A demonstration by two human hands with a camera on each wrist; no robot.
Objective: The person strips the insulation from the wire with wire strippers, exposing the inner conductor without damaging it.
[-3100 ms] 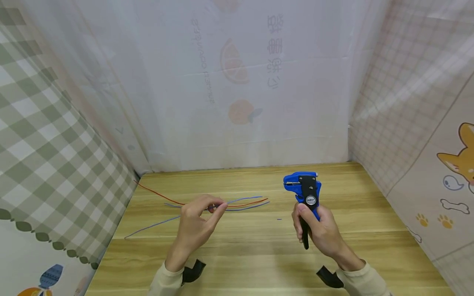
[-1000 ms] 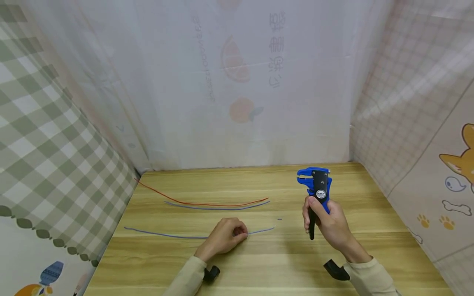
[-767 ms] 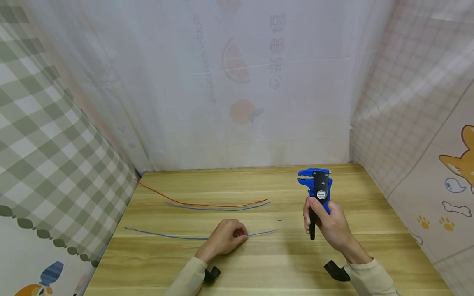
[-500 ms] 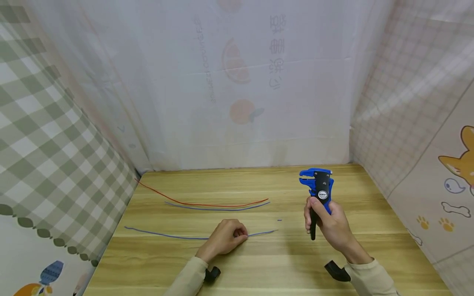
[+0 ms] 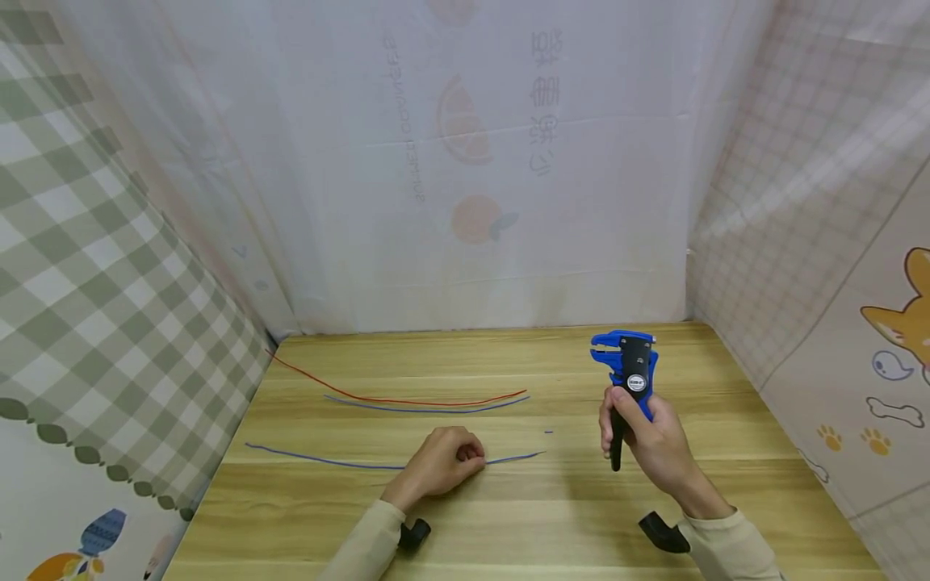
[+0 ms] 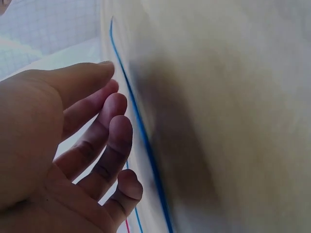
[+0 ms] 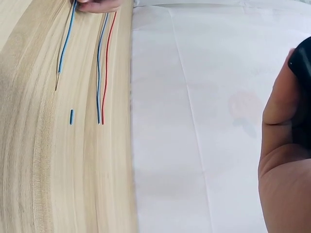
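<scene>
Blue plastic-coated wire running from near the left edge of the wood-grain bench | left hand beside it, fingers loosely curved, pinching nothing: we judge the wire could slip | bared tip might bend if dragged | right hand grips blue-and-black wire stripper toward right edge | we face green-checked cloth left, whitish sheet at back edge, dog-printed sheet right

- I can pass between the wire stripper and the right edge of the desk.
- Left hand blocks me along the nearer blue wire.
- White sheet bars the far edge.
</scene>
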